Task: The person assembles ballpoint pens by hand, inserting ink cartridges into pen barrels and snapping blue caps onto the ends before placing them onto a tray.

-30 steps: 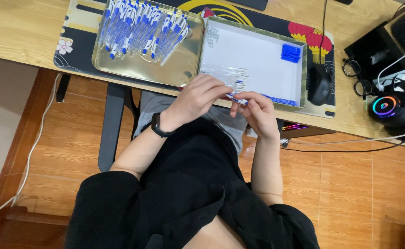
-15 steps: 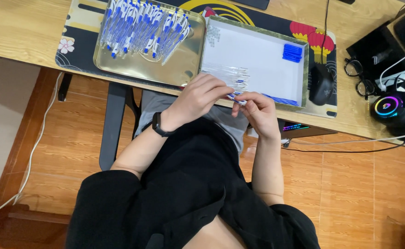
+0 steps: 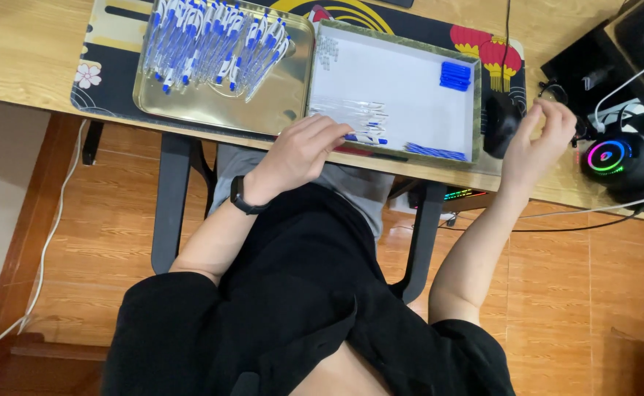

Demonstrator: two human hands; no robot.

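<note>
Head view: the camera looked straight down on a seated person at a wooden desk [image 3: 28,51].
Left hand [image 3: 303,150]: closed in a pinch on a blue-and-clear pen [image 3: 366,138]; a black wristband [image 3: 239,198] sat on the wrist.
Pen location: at the near edge of the white tray [image 3: 402,81], at 6 o'clock of that tray, held level and pointing toward 3 o'clock.
Right hand [image 3: 538,143]: raised over the desk edge at 3 o'clock of the white tray, fingers loosely curled and parted, holding nothing that could be made out.
White tray contents: a block of blue caps [image 3: 455,75] at 2 o'clock, a row of blue parts [image 3: 424,152] at 5 o'clock, clear barrels [image 3: 351,110] near the left hand.
Metal tray [image 3: 285,95]: at 9 o'clock of the white tray, touching it side by side; it carried a heap of assembled blue pens [image 3: 212,44].
Mouse [image 3: 499,121]: black, between the white tray and the right hand.
Headset [image 3: 622,158]: black with a lit colour ring, at 3 o'clock of the right hand, just beside it.
Desk mat [image 3: 109,66]: dark, patterned, under both trays.
</note>
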